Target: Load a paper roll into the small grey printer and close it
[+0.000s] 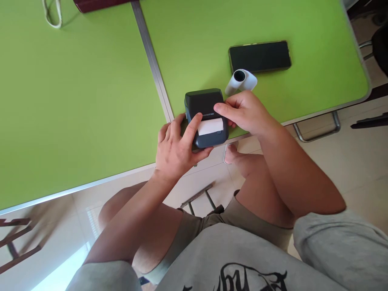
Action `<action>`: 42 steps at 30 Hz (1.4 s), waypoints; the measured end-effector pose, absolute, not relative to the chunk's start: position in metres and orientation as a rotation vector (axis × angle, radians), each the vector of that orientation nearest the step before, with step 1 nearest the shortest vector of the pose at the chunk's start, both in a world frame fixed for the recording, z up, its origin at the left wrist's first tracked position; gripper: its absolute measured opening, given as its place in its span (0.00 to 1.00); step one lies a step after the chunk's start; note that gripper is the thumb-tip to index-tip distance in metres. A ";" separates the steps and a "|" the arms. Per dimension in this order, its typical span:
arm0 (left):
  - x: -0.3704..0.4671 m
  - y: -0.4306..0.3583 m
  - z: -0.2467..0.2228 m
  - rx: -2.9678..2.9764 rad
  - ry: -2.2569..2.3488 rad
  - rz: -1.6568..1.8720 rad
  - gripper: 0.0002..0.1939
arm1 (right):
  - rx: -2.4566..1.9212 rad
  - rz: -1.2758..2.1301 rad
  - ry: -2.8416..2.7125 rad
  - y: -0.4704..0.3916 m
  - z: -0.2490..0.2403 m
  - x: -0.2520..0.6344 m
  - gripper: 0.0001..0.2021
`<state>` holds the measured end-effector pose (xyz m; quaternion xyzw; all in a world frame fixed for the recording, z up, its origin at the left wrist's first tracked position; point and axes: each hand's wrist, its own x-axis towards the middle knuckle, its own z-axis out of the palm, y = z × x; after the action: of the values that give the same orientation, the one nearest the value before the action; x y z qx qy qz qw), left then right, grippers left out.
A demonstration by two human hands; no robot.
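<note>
A small dark portable label printer is held at the front edge of the green table, with a strip of white paper showing in its slot. My left hand wraps round the printer's left side and near corner, its index finger lying on top beside the paper. On the other side, my right hand grips the right edge, thumb on the top face and fingers curled against the side. Just beyond my right hand lies a partly unrolled white paper roll with a dark core opening.
A black phone lies behind the paper roll on the green table. A metal strip crosses the tabletop. At the far left are a white cord loop and the edge of a dark red object.
</note>
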<state>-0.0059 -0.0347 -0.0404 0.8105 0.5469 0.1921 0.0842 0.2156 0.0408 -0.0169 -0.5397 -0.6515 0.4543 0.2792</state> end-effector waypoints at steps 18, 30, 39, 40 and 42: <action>-0.017 -0.031 -0.051 2.499 1.622 0.782 0.51 | -1.476 1.308 -1.804 0.037 -0.010 0.219 0.23; -0.019 -0.025 -0.043 2.313 1.568 0.710 0.53 | -1.454 1.362 -1.871 0.040 -0.013 0.225 0.23; -0.016 -0.027 -0.045 2.329 1.630 0.631 0.53 | -1.345 0.905 -1.584 0.038 -0.003 0.200 0.12; -0.015 -0.028 -0.046 2.339 1.644 0.619 0.54 | -1.348 0.812 -1.611 0.039 0.001 0.196 0.10; -0.013 -0.029 -0.047 2.367 1.664 0.603 0.55 | -1.423 0.590 -1.771 0.041 0.010 0.190 0.06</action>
<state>-0.0134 -0.0289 -0.0466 0.7973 0.5607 0.2032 0.0930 0.1900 0.0408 0.0101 -0.5592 -0.6957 0.2318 0.3867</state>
